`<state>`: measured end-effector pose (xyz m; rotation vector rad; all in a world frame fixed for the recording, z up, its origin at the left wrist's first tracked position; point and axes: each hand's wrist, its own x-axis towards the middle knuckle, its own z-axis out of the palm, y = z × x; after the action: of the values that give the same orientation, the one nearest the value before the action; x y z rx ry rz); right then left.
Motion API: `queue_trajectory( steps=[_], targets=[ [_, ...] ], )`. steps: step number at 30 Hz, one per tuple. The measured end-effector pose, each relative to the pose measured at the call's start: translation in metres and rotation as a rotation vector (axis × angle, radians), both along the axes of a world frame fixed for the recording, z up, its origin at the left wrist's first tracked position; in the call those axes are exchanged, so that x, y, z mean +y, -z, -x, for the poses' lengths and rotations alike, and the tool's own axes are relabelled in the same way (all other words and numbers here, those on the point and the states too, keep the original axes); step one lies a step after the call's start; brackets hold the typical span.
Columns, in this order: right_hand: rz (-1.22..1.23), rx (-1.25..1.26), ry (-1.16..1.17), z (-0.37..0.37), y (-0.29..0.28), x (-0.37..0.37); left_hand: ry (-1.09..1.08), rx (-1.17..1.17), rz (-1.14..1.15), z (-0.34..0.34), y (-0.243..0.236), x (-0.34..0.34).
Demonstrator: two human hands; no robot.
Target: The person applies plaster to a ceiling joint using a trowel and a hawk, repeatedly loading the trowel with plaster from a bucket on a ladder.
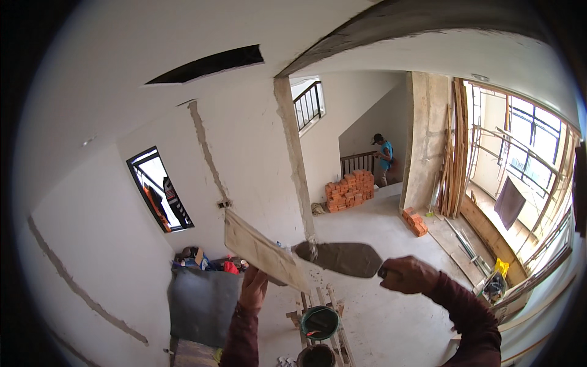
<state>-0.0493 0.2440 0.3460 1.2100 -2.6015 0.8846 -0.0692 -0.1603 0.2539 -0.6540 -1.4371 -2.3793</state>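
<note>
My left hand (252, 287) is closed under a pale, flat plasterer's hawk (260, 248), which it holds tilted; the grip itself is hidden behind the board. My right hand (409, 274) wraps round the dark handle of a trowel (343, 259). The trowel's broad grey blade points left toward the hawk, and its tip is close to the board's right edge. I cannot tell whether they touch. Some grey material clings near the blade's tip. Below both hands stands a dark green bucket (320, 322) on a wooden plank bench (337, 300).
A second bucket (316, 356) sits nearer on the bench. Stacked red bricks (350, 191) and a smaller brick pile (415, 221) lie farther off. A person in blue (385, 154) stands by a stair railing (357, 163). Timber poles (455, 150) lean at the right; a grey sheet (203, 306) stands left.
</note>
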Motion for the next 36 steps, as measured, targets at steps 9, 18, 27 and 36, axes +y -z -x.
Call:
queue_trajectory(
  steps=[9,18,27,36],
  targets=[
    [-0.059,0.317,0.072,-0.022,-0.094,0.058,-0.575,0.629,1.032,0.034,-0.144,-0.005],
    [-0.085,0.374,0.206,0.002,-0.16,0.097,-0.752,1.117,1.08,0.104,-0.321,0.06],
    [-0.078,0.636,0.276,0.031,-0.178,0.092,-0.742,1.17,1.137,0.148,-0.402,0.071],
    [-0.079,0.616,0.499,0.026,-0.176,0.073,-0.602,1.1,1.242,0.159,-0.428,0.087]
  ],
)
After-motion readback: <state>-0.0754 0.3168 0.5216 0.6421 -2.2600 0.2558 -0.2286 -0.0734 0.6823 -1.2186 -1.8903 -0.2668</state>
